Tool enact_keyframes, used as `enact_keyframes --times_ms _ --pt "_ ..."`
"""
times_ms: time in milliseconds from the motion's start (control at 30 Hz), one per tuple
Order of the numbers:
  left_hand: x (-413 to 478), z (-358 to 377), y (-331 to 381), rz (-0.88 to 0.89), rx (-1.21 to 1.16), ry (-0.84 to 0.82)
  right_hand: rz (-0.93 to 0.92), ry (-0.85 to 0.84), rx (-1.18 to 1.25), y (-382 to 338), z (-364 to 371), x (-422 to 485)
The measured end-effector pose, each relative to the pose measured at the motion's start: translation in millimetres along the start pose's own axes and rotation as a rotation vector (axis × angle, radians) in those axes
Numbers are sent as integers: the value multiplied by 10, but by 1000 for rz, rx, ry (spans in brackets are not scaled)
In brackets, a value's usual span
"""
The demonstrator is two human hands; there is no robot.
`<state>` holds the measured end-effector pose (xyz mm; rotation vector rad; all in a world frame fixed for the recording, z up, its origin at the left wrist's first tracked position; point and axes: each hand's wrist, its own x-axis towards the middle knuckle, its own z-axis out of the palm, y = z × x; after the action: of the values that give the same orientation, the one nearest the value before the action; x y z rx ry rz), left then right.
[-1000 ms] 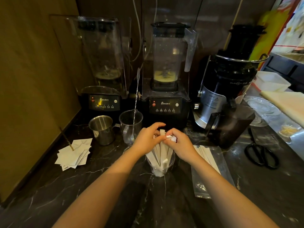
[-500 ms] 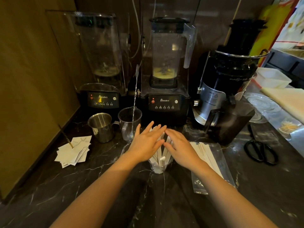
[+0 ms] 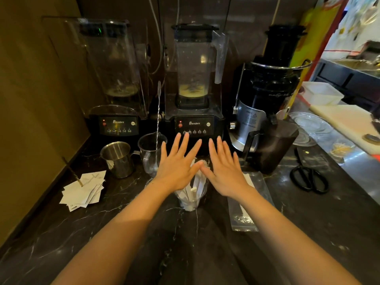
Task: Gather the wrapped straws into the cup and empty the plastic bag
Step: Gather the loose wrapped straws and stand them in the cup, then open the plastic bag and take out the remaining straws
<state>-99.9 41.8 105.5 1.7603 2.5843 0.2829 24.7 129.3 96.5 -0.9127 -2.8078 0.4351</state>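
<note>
From the head camera, your left hand [image 3: 178, 168] and right hand [image 3: 224, 170] are both spread flat, palms down and fingers splayed, gripping nothing. They hover side by side over the clear cup [image 3: 190, 199], thumbs almost meeting above it. The cup stands upright on the dark marble counter [image 3: 144, 233] and holds the wrapped straws [image 3: 194, 187], which stand bunched on end, their tops just under your palms; whether your hands touch them you cannot tell. The plastic bag [image 3: 244, 214] lies flat on the counter just right of the cup, partly under your right forearm; a white strip shows at its upper end near your wrist, and what else it holds is unclear. Left of the cup stand a clear measuring jug [image 3: 149, 155] with a long bar spoon [image 3: 158, 112] in it and a steel pitcher [image 3: 118, 159], with a pile of paper slips [image 3: 84, 191] nearer the wall. Two blenders [image 3: 195, 124] and a juicer [image 3: 269, 89] line the back, and black scissors [image 3: 310, 178] lie to the right
</note>
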Motion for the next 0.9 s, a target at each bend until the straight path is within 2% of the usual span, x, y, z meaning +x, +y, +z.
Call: enact_keyframes --times_ms 167,400,633,900 --pt "83 -122 332 64 -9 51 84 72 -53 211 -264 -168" --pt "163 -3 965 191 -25 23 231 81 -97 673 -424 -573" --pt "55 520 1341 267 -66 -138 341 -14 -87 1080 -192 -935" --pt "-248 1111 1336 293 -62 -340 390 -171 15 1248 251 -1225"
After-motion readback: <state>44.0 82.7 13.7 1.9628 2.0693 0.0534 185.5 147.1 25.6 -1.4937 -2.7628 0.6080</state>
